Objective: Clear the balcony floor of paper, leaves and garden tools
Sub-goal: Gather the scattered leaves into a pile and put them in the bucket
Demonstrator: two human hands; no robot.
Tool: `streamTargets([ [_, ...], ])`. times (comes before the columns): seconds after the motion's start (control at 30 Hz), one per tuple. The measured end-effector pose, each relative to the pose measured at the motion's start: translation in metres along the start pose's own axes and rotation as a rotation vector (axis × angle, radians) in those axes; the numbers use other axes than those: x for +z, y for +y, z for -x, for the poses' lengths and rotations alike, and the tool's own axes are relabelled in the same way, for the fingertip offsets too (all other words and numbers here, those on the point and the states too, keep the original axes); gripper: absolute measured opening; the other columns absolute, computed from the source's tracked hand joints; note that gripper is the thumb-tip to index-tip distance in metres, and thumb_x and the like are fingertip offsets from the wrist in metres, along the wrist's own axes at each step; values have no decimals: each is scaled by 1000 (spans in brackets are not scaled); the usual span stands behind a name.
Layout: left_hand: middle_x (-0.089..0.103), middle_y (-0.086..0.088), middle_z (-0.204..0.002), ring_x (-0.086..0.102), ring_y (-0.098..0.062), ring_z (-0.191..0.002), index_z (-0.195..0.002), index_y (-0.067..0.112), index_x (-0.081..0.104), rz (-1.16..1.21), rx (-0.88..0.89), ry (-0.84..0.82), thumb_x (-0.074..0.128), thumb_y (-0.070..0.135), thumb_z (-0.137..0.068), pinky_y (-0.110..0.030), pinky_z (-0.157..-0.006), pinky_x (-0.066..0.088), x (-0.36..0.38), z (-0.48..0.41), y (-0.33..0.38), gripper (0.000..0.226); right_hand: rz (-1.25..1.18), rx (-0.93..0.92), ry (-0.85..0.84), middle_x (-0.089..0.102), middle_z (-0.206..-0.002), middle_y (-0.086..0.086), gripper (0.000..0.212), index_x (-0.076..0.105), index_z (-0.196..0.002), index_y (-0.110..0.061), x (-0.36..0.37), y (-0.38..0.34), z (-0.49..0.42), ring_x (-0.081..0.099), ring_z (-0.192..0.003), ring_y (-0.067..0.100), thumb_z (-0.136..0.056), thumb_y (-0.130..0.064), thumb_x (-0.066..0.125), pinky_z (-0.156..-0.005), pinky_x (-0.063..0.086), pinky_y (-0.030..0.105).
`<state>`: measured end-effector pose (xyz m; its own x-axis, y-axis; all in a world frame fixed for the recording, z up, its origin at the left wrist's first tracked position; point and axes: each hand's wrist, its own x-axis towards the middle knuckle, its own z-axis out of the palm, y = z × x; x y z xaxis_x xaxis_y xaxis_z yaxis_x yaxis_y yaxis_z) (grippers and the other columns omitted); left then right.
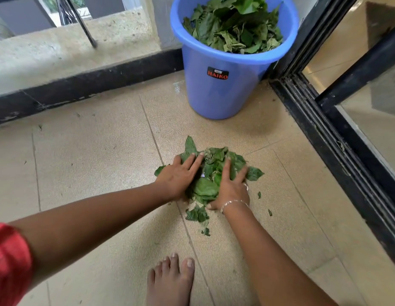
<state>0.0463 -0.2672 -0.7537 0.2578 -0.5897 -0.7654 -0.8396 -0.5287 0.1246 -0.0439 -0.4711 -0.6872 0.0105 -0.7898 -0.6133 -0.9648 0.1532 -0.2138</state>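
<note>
Currently both hands bear on the loose pile of torn green leaves (214, 155) on the beige tiled balcony floor (92, 162), near the round blue plastic bucket (216, 89), itself well filled with leaves. Left hand (180, 176) and right hand (230, 186): fingers straight and spread, flanking the heap. Best to draw palms inward, compress, and lift the heap as one mass. Small leaf scraps (197, 214) near the right wrist likely need a second pass.

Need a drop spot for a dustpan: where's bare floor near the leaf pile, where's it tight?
Free: tiled floor left of the leaf pile, out to the black kerb; the strip between pile and blue bucket. Tight: the pile, left hand and right hand pressing on it, scraps trailing toward the foot; bucket fills the corner by the door track.
</note>
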Motion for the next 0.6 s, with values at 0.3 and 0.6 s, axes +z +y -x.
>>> streamTargets([
  [0.3, 68, -17, -102, 66, -32, -93, -104, 2, 66, 210, 246, -88, 41, 31, -98, -33, -78, 50, -149, -35, 63, 38, -174, -205, -34, 35, -126, 10, 65, 39, -127, -21, -11, -27, -23, 52, -107, 33, -73, -6, 73, -86, 46, 33],
  [0.6, 63, -1, -82, 61, -22, -83, -88, 15, 55, 701, 541, 85, 69, -3, -77, -31, -76, 51, -227, -56, 84, 25, -660, -202, -313, 63, -86, 12, 30, 60, -82, -14, -95, 16, -2, 61, -76, 24, -72, 14, 63, -69, 53, 32],
])
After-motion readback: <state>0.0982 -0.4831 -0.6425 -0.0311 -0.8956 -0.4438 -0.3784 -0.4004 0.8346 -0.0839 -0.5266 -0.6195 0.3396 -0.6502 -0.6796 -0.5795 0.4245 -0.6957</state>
